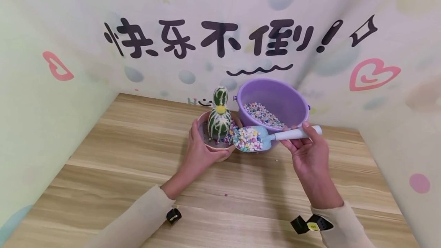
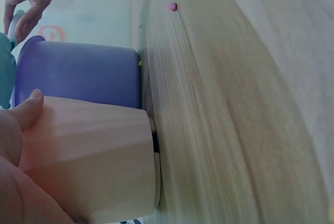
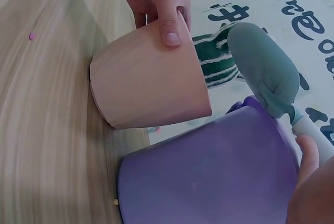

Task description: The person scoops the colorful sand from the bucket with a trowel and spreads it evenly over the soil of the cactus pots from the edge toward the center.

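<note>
My left hand (image 1: 201, 148) grips the near left rim of a peach flowerpot (image 2: 94, 156), thumb along its outer wall. In the pot stands a green, white-striped cactus (image 1: 219, 123) with a yellow flower, grey filling around it and coloured pebbles on its right side. My right hand (image 1: 310, 152) holds the white handle of a light-blue hand trowel (image 1: 267, 141), its scoop heaped with pastel pebbles (image 1: 249, 139). The scoop's tip overlaps the pot's right rim in the head view. In the right wrist view the trowel's underside (image 3: 261, 62) shows beside the cactus.
A purple bucket (image 1: 272, 87) with more pebbles (image 1: 263, 114) inside stands right of the pot, against the printed backdrop (image 1: 155, 75). On the wooden table (image 1: 120, 156) lie a stray pink pebble (image 1: 226, 195) and a pale one (image 1: 276, 160).
</note>
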A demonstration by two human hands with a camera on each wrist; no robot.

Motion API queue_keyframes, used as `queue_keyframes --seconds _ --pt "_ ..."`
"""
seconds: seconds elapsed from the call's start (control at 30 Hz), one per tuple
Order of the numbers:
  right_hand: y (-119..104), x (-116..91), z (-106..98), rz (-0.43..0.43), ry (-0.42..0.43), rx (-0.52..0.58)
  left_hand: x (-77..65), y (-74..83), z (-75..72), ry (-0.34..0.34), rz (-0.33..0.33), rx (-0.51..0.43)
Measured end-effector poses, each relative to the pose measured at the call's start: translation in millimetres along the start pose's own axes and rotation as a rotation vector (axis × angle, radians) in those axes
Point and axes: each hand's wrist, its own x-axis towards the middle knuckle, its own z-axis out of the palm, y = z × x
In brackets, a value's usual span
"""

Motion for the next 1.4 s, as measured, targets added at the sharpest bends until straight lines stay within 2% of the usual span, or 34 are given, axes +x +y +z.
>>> queue_keyframes --seconds 0.2,0.4,0.57,1.0,1.4 --pt "8.1 -1.0 -1.9 -0.037 -0.005 -0.023 0.0 -4.9 -5.1 -0.040 -0.008 0.015" --pt "14.1 -1.7 -4.0 -0.051 0.008 -0.026 6.5 -12.7 -12.4 -0.109 0.048 -0.020" --pt "17.5 -1.9 -4.6 -0.069 0.011 -0.029 9.4 -16.4 -14.7 -0.139 0.062 -0.042" --pt "21.7 -2.4 -1.5 -0.134 0.035 -0.081 3.9 -9.4 -8.1 -0.083 -0.008 0.009" --pt "23.2 -6.4 5.2 -0.212 0.060 -0.142 0.8 -8.3 -1.6 -0.019 0.027 -0.004"
